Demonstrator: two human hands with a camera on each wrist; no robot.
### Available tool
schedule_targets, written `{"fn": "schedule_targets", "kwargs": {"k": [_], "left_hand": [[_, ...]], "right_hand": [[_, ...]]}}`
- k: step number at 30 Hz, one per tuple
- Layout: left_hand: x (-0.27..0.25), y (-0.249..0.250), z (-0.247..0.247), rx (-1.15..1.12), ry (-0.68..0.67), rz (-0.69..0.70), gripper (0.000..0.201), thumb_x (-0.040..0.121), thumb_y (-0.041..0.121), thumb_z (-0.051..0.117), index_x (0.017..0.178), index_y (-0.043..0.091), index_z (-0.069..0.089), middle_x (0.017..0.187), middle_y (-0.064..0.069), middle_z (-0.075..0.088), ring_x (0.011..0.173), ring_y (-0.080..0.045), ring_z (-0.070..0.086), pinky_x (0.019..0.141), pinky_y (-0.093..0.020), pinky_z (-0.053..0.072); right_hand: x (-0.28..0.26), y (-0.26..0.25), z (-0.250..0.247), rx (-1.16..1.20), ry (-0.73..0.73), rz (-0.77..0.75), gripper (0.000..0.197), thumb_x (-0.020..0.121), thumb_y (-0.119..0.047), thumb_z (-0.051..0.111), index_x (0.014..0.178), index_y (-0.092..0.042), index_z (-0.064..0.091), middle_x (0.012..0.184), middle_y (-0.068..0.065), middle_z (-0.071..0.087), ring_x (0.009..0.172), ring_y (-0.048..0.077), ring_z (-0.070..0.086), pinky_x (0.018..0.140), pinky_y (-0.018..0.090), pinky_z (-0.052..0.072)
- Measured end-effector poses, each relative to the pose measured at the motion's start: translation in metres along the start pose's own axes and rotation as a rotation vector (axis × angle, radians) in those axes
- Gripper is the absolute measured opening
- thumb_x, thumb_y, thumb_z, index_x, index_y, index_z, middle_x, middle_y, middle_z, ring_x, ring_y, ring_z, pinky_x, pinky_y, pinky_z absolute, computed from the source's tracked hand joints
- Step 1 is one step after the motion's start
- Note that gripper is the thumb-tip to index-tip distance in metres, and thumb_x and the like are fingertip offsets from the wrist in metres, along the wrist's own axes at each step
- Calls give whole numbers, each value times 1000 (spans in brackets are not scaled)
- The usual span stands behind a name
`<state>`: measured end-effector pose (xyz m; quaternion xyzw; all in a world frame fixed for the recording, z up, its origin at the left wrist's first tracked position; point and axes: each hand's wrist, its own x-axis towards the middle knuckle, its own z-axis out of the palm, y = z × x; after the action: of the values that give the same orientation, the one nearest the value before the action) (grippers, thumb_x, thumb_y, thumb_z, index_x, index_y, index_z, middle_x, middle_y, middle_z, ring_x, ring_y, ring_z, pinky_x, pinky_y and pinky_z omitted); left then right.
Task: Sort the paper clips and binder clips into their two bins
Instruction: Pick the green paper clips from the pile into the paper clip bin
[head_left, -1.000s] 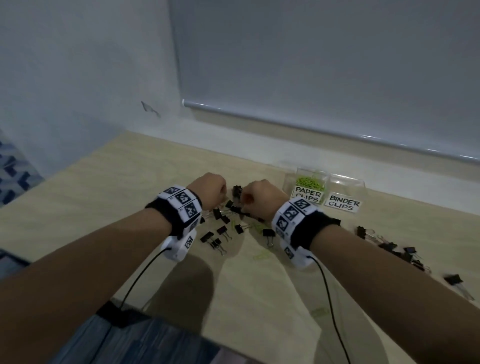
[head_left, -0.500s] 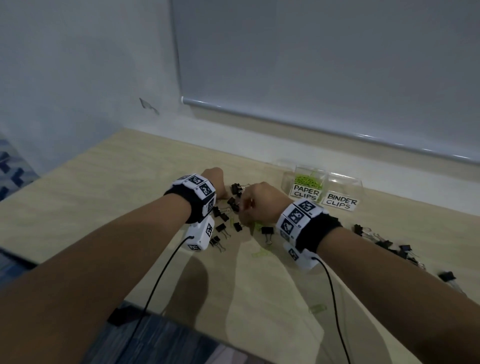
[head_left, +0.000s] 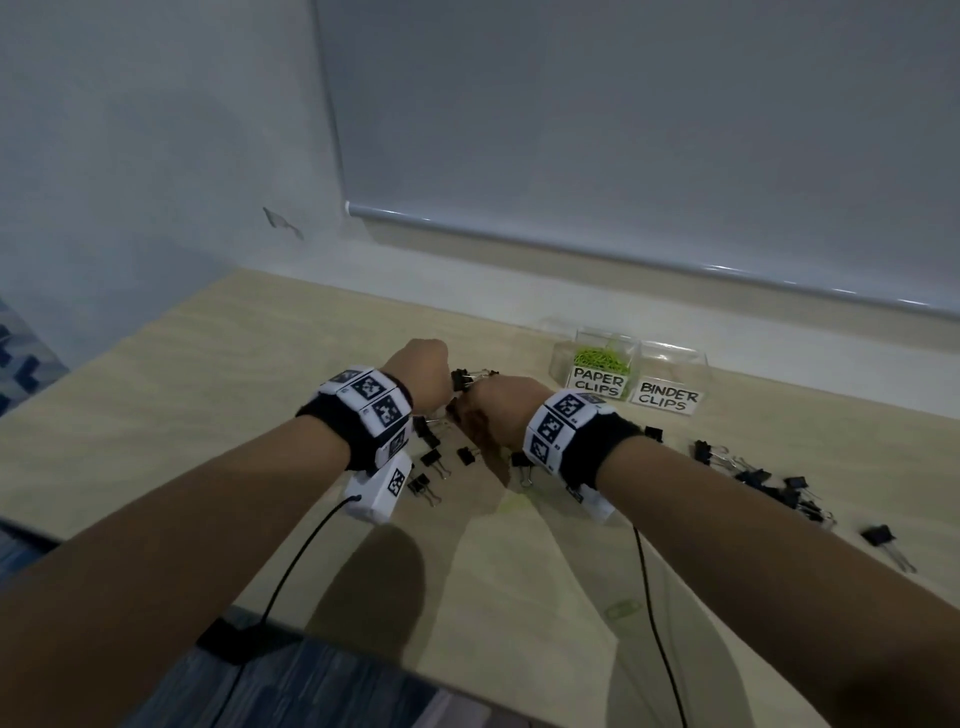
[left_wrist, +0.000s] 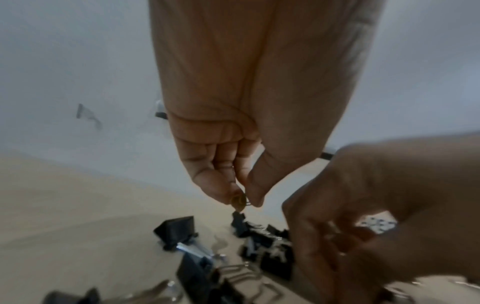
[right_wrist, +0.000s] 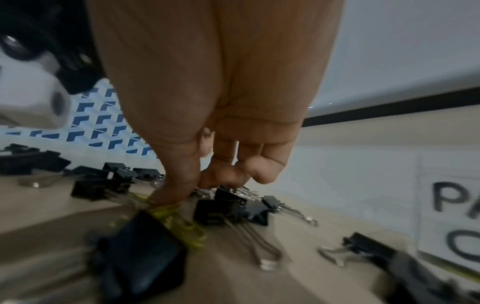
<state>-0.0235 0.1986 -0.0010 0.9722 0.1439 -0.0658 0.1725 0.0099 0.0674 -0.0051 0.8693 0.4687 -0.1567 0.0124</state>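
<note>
Several black binder clips (head_left: 431, 457) and a few green paper clips lie in a pile on the wooden table (head_left: 218, 395). My left hand (head_left: 423, 371) hovers over the pile; in the left wrist view its thumb and forefinger (left_wrist: 245, 202) pinch the wire handle of a binder clip (left_wrist: 240, 224) hanging just below. My right hand (head_left: 498, 410) is down in the pile beside it. Its fingers are curled and its thumb (right_wrist: 168, 193) pinches onto a green paper clip (right_wrist: 182, 218) among black clips. The clear paper clips bin (head_left: 597, 364) holds green clips. The binder clips bin (head_left: 670, 384) stands to its right.
More binder clips (head_left: 769, 480) are strewn to the right of my right arm. A loose green paper clip (head_left: 623, 609) lies nearer the table's front edge. Black cables run from both wrist units. A wall and a window ledge stand behind the bins.
Both hands have drawn closer together over the pile. My left hand now holds a binder clip by its handle, and my right hand has dipped lower among the clips.
</note>
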Motion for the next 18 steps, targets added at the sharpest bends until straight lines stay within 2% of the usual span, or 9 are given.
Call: {"fn": "schedule_targets", "kwargs": {"k": [1,3,5,7,9,12,15,17,18], "left_hand": [[-7,1,1,-26,10,46,15,83,6,58,73,-3,66,87,-18,69,85,-31,66,80,-40,56],[-24,5,6,-66,3,150,15,86,7,57,84,-3,68,87,-12,67,82,-25,63,75,-34,53],[-40,13,13,-104,-53,242,8,88,8,58,92,8,65,84,-1,58,72,-14,55,68,-25,47],[-46,17,22,-67,-111,315,12,90,10,57,100,13,63,82,2,57,63,-6,51,58,-20,43],[-44,17,29,28,-145,351,15,91,10,55,103,13,64,87,-1,61,66,-8,51,58,-19,41],[-43,16,27,152,-140,350,18,91,7,51,100,9,67,97,-5,66,76,-16,53,68,-25,42],[-44,18,22,160,-87,361,18,88,6,52,97,10,67,84,-3,63,71,-16,52,63,-24,38],[-48,24,24,128,-84,410,13,87,7,56,93,11,67,67,6,52,63,-15,47,53,-22,32],[-50,28,26,117,-101,436,10,86,7,57,87,11,66,61,10,45,60,-15,44,51,-22,29]], "right_hand": [[-3,4,0,-12,-18,27,27,83,-1,52,105,-6,67,100,14,66,91,33,62,73,37,52],[-9,15,2,15,-14,59,24,85,0,51,104,0,66,92,15,62,83,30,60,69,34,47],[-14,27,4,89,14,93,20,84,2,52,99,1,66,87,11,56,81,26,55,71,36,47],[-20,39,6,152,70,131,13,85,2,52,90,-5,62,91,7,56,86,25,55,75,36,47],[-26,48,8,212,134,143,7,88,-7,55,85,-12,57,92,4,58,87,21,56,76,32,47],[-36,55,14,290,189,114,10,87,-9,59,80,-15,56,87,4,64,85,23,61,78,35,51],[-44,51,24,383,238,20,13,82,-2,59,75,-12,58,83,6,68,84,23,64,77,36,53],[-47,49,26,389,244,-31,13,80,0,59,75,-11,58,83,5,68,86,22,63,78,34,52],[-49,49,24,386,239,-44,13,80,1,58,75,-12,57,83,4,68,86,21,63,77,34,51]]}}
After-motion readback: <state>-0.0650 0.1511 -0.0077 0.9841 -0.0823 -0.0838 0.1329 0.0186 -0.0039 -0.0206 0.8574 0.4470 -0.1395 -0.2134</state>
